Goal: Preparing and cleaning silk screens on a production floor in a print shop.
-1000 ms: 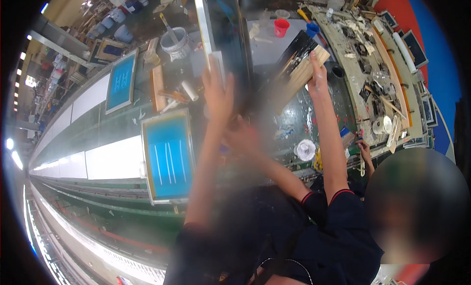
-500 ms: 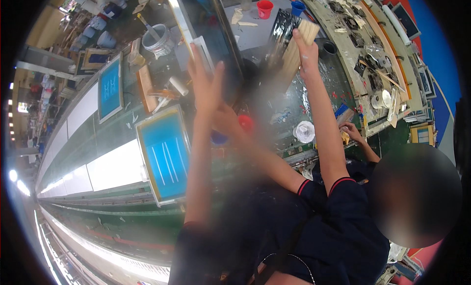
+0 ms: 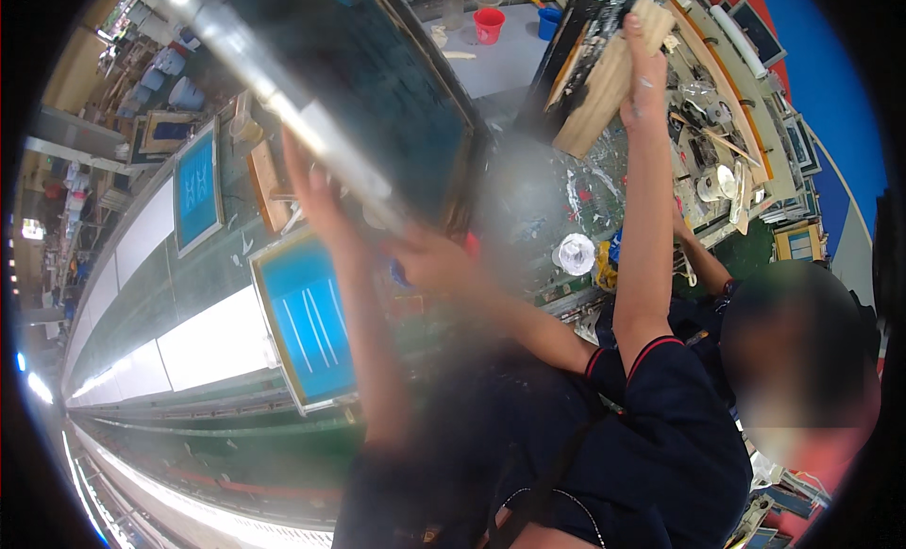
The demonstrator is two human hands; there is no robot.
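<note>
A large dark silk-screen frame with a pale metal edge is tilted up over the table. My left hand, blurred, grips its lower left edge; the frame hides part of the fingers. A wooden-handled squeegee, its other side covered in shiny black ink, is gripped at the top end in my right hand, to the right of the frame. A third hand, seemingly another person's, is at the frame's lower corner; its forearm passes below my right arm.
Left of my left hand lie a blue screen with white lines and a second blue screen. A red cup, a blue cup and a white cup stand on the table. Another person's arm is close on the right.
The screen frame has swung left and fills more of the picture, and my left hand has gone left with it. My right hand has moved right and slightly up with the squeegee.
</note>
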